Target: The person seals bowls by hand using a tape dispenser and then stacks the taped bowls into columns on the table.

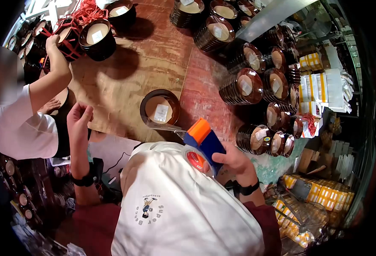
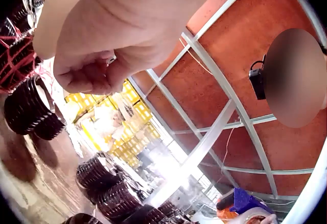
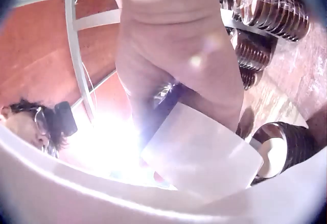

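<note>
My right hand (image 1: 232, 160) grips a blue and orange tape dispenser (image 1: 205, 143) with a roll of clear tape, held just above my white garment (image 1: 175, 209). A strip of clear tape (image 1: 164, 127) runs out from it to the left. My left hand (image 1: 79, 116) is raised at the left with thumb and fingers pinched together, apparently on the tape's end. Between the hands a stack of dark brown bowls (image 1: 159, 107) with a white label stands on a cardboard sheet (image 1: 124, 77). In the left wrist view the left hand's fingers (image 2: 97, 73) are curled tight, and the dispenser (image 2: 245, 203) shows at bottom right. In the right wrist view my right hand (image 3: 179, 65) holds the dispenser (image 3: 202, 155).
Another person in a white shirt (image 1: 21, 128) reaches to a bowl stack bound with red strapping (image 1: 68, 40) at the far left. Several more bowl stacks (image 1: 243, 87) crowd the back and right of the table. Yellow boxes (image 1: 316, 192) lie lower right.
</note>
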Demonstrator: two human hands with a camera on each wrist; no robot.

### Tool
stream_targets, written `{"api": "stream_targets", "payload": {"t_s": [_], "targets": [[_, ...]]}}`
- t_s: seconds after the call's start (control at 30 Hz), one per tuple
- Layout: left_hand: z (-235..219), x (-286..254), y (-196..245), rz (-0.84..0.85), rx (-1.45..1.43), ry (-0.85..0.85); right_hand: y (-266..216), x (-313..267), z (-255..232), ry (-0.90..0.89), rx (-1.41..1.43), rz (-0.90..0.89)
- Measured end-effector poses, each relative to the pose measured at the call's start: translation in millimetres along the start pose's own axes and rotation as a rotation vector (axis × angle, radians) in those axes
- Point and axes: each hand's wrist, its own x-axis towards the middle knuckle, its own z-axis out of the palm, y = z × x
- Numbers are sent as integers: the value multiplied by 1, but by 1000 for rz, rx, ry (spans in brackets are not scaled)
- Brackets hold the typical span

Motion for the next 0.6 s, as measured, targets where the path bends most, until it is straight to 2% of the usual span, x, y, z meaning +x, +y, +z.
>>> {"api": "stream_targets", "payload": {"t_s": [0.1, 0.2, 0.23, 0.37, 0.6], "targets": [[16, 8, 21, 47, 6, -18, 1, -1, -5, -85, 98, -68], [20, 15, 29, 87, 21, -37, 20, -2, -11, -79, 162, -17], [20, 15, 32, 88, 29, -42, 27, -2, -14, -134, 185, 1], [23, 14, 30, 73, 14, -55, 30, -6, -10, -76, 317, -24], [21, 9, 28, 79, 16, -49, 35, -8, -3, -22, 314, -51]]}}
